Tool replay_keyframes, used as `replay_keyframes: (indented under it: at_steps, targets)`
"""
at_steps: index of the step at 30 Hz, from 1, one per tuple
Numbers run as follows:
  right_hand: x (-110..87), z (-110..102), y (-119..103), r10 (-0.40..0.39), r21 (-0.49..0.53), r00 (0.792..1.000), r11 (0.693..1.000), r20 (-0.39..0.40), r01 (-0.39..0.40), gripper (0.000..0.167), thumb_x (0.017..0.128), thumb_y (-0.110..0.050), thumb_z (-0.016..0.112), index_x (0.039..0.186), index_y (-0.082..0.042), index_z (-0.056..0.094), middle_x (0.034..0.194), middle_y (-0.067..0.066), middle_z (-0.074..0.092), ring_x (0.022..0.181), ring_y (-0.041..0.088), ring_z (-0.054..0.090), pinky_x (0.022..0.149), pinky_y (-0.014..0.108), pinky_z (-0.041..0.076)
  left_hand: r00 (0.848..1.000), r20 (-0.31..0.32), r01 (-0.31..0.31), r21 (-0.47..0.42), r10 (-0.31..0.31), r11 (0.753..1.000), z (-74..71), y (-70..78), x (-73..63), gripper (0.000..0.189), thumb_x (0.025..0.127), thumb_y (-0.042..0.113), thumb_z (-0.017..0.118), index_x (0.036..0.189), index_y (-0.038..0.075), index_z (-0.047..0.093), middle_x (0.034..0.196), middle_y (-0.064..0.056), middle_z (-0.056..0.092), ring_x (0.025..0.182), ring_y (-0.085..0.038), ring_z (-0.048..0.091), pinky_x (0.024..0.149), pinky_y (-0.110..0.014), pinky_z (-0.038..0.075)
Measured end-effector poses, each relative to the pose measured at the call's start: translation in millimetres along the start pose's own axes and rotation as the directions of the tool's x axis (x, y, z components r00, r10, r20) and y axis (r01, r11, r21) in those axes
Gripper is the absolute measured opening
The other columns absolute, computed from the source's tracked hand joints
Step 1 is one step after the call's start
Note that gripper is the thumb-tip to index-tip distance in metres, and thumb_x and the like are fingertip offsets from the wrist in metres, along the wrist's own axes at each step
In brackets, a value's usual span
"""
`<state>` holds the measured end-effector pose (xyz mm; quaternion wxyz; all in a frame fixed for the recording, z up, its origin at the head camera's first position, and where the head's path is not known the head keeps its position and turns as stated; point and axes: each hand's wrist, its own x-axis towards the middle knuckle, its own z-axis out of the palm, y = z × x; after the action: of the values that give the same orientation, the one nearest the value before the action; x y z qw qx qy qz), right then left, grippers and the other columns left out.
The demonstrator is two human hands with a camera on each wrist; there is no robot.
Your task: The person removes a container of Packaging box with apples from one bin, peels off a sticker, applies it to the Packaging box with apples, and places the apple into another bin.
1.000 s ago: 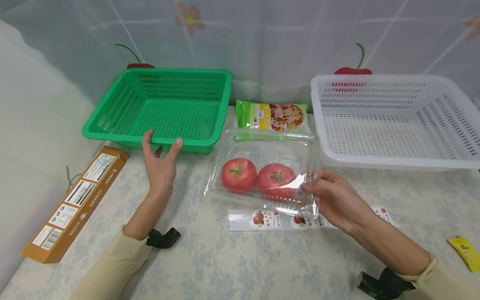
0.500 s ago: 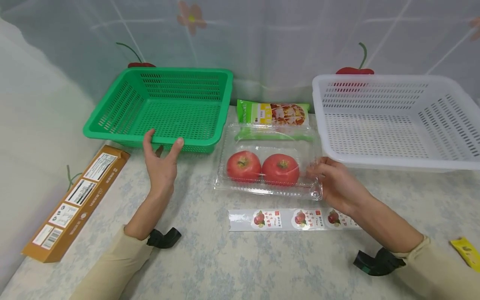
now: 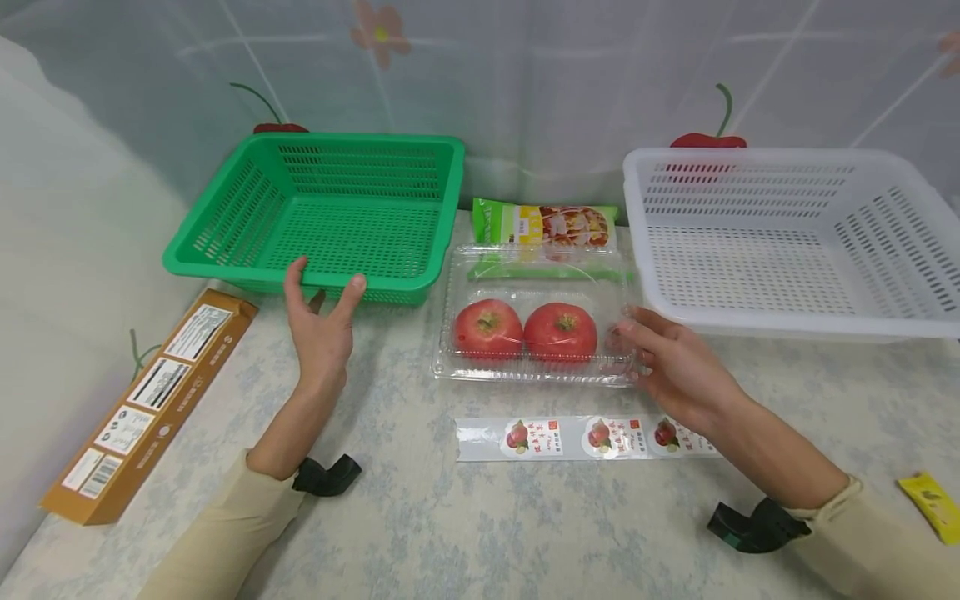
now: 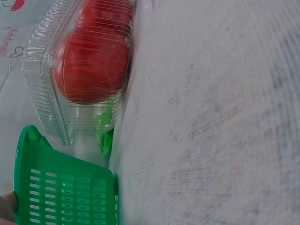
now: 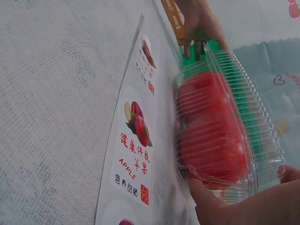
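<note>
In the head view my left hand (image 3: 321, 333) grips the front rim of a green plastic basket (image 3: 300, 277), thumb and a finger over the edge. My right hand (image 3: 686, 371) holds the right end of a clear plastic clamshell box (image 3: 525, 371), thumb on top. Inside the closed box sit two red apples (image 3: 487, 329) side by side; the right wrist view shows the fingers around its near end. A green snack bag (image 3: 566, 225) lies behind, partly seen through the clear lid. In front of the box is a strip of apple stickers (image 3: 540, 439).
At the right back stands a white plastic basket (image 3: 750, 321). A long brown carton (image 3: 153, 404) lies at the left, and a small yellow packet (image 3: 932, 507) at the right edge. A printed curtain (image 3: 540, 92) hangs behind the patterned cloth (image 3: 510, 533).
My right hand has moved the box with the apples away from me and slightly right, straightening it and uncovering more of the sticker strip. The left hand stays on the green basket's rim.
</note>
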<state>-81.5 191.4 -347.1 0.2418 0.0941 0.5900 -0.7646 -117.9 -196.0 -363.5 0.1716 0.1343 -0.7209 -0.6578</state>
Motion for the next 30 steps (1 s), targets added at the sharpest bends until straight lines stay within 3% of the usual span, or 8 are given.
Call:
replay_keyframes:
  at_steps: [4, 8, 14, 20, 27, 30]
  targets:
    - [-0.3, 0, 1, -0.009, -0.030, 1.000, 1.000, -0.025, 0.009, 0.086, 0.100, -0.035, 0.057, 0.159, -0.013, -0.001, 0.157, 0.013, 0.020, 0.142, 0.028, 0.022, 0.115, 0.050, 0.020, 1.000, 0.010, 0.006, -0.008, -0.006, 1.000, 0.8, 0.3, 1.1, 0.079, 0.090, 0.032, 0.073, 0.154, 0.030, 0.026, 0.160, 0.009, 0.010, 0.143, -0.025, 0.021, 0.104, -0.048, 0.036]
    - [-1.2, 0, 3, -0.015, -0.049, 0.999, 0.999, -0.045, 0.013, 0.085, 0.100, -0.038, 0.058, 0.160, -0.016, 0.002, 0.158, 0.012, 0.021, 0.142, 0.028, 0.023, 0.114, 0.049, 0.024, 1.000, 0.015, 0.006, -0.004, -0.006, 1.000, 1.3, 0.5, 2.0, 0.080, 0.090, 0.033, 0.073, 0.154, 0.030, 0.025, 0.160, 0.009, 0.011, 0.143, -0.026, 0.021, 0.104, -0.048, 0.036]
    - [-4.8, -2, 6, -0.026, -0.077, 0.997, 0.997, -0.068, 0.020, 0.086, 0.099, -0.040, 0.059, 0.158, -0.009, 0.004, 0.151, 0.014, 0.028, 0.137, 0.027, 0.029, 0.113, 0.050, 0.027, 0.999, 0.032, 0.016, 0.009, -0.017, 1.000, 2.7, -1.1, 1.3, 0.080, 0.090, 0.034, 0.073, 0.154, 0.031, 0.025, 0.159, 0.008, 0.014, 0.142, -0.025, 0.023, 0.102, -0.046, 0.037]
    - [-13.4, 2, 7, -0.034, -0.072, 0.995, 0.997, -0.095, 0.028, 0.084, 0.098, -0.045, 0.058, 0.157, -0.009, 0.009, 0.154, 0.013, 0.023, 0.140, 0.029, 0.025, 0.112, 0.049, 0.029, 0.999, 0.045, 0.017, 0.023, -0.018, 1.000, 1.5, -1.2, -0.8, 0.081, 0.091, 0.036, 0.071, 0.155, 0.033, 0.022, 0.160, 0.008, 0.011, 0.143, -0.024, 0.021, 0.105, -0.047, 0.035]
    - [-37.2, 2, 15, -0.099, -0.083, 0.992, 0.992, -0.075, 0.092, 0.072, 0.100, -0.035, 0.058, 0.155, -0.018, 0.014, 0.147, 0.012, 0.031, 0.132, 0.031, 0.039, 0.096, 0.037, 0.049, 0.991, 0.055, -0.131, 0.107, 0.126, 0.986, -3.7, -1.6, -16.0, 0.082, 0.092, 0.031, 0.072, 0.157, 0.027, 0.021, 0.163, -0.004, -0.005, 0.147, -0.026, 0.012, 0.115, -0.046, 0.022]
    - [-49.6, 0, 21, -0.166, -0.096, 0.982, 0.983, -0.092, 0.157, 0.066, 0.101, -0.027, 0.058, 0.155, -0.022, 0.019, 0.136, 0.011, 0.040, 0.124, 0.027, 0.046, 0.093, 0.036, 0.051, 0.981, 0.025, -0.195, 0.083, 0.193, 0.977, -2.8, 0.0, -29.0, 0.078, 0.092, 0.025, 0.073, 0.155, 0.020, 0.028, 0.162, -0.007, -0.001, 0.146, -0.025, 0.017, 0.113, -0.047, 0.024]
